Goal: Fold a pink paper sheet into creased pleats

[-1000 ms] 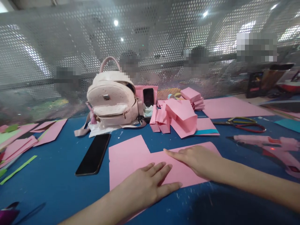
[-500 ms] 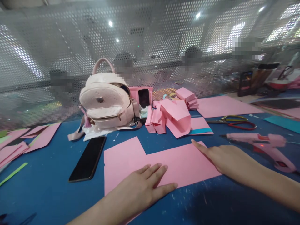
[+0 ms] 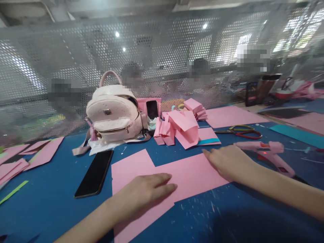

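A cut sheet of pink paper [image 3: 192, 173] with a tab sticking out at its left part lies on the blue table. My left hand [image 3: 144, 190] is over the left half of it, palm down, fingers stretched out and holding nothing. At the sheet's right end, my right hand [image 3: 229, 163] has its fingers bent around the edge, which it covers. Just beyond that hand lies a pink glue gun [image 3: 272, 148] with a red light lit. Folded pink paper pieces [image 3: 183, 126] stand past the sheet's far edge.
A black phone [image 3: 95, 173] lies left of the sheet, with a pale backpack [image 3: 115, 113] behind it. Red-and-yellow-handled scissors [image 3: 245, 131] and a blue strip [image 3: 298, 134] are at the right. Pink scraps [image 3: 45, 152] lie far left; a perforated metal screen [image 3: 157, 50] stands behind.
My left hand has shifted slightly left, its fingers drawn closer together. My right hand's fingers have curled more at the sheet's right end. The view has tilted up and turned a little right.
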`<state>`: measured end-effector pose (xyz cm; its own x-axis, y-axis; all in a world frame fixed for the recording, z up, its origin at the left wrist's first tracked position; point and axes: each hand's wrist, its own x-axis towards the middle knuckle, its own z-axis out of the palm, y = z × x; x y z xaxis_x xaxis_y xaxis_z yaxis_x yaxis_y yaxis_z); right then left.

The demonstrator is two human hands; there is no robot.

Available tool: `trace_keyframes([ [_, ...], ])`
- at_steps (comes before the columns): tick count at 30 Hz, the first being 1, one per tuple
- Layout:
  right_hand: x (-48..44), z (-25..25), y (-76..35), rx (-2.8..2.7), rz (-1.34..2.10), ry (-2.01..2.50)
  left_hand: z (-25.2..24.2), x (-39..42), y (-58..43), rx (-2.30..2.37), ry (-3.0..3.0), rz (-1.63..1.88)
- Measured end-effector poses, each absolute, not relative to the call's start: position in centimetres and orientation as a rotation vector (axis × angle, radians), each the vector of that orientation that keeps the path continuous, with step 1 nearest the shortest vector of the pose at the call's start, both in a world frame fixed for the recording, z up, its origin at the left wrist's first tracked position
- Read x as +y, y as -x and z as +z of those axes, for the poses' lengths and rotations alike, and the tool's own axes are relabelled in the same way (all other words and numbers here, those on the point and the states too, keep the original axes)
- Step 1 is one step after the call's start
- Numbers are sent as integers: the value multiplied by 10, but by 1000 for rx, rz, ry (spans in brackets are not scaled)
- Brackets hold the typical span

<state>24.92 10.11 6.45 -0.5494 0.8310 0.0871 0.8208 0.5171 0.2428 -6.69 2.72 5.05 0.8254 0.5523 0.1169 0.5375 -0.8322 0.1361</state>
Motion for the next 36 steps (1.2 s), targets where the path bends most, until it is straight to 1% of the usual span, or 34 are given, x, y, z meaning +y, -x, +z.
trace_keyframes([
  [3,95,78,-220,2891,343,-1207,54,40,82,1082,-2643,389],
  [4,94,80,-211,2993,235,-1078,55,45,88,1137,-2599,410],
  [6,95,84,-192,3065,-71,-992,54,51,98,1254,-2503,453],
  [7,98,85,-184,3044,-240,-1009,54,54,103,1303,-2443,475],
  [10,110,87,-165,3011,-405,-1035,51,58,110,1384,-2239,535],
  [13,125,89,-154,2960,-586,-998,53,59,108,1363,-2059,615],
  [18,136,95,-154,2870,-1002,-869,73,56,99,1273,-1749,902],
  [21,133,98,-165,2851,-1228,-969,79,52,97,1228,-1550,1039],
  [25,118,90,-183,2767,-1516,-1198,66,47,88,1200,-1329,1190],
  [31,84,73,-201,2584,-1885,-1271,44,32,59,1063,-1091,1154],
  [34,79,69,-208,2482,-2113,-1180,45,27,47,983,-1063,1085],
  [36,82,68,-211,2512,-2172,-1102,46,27,41,944,-1081,1027],
])
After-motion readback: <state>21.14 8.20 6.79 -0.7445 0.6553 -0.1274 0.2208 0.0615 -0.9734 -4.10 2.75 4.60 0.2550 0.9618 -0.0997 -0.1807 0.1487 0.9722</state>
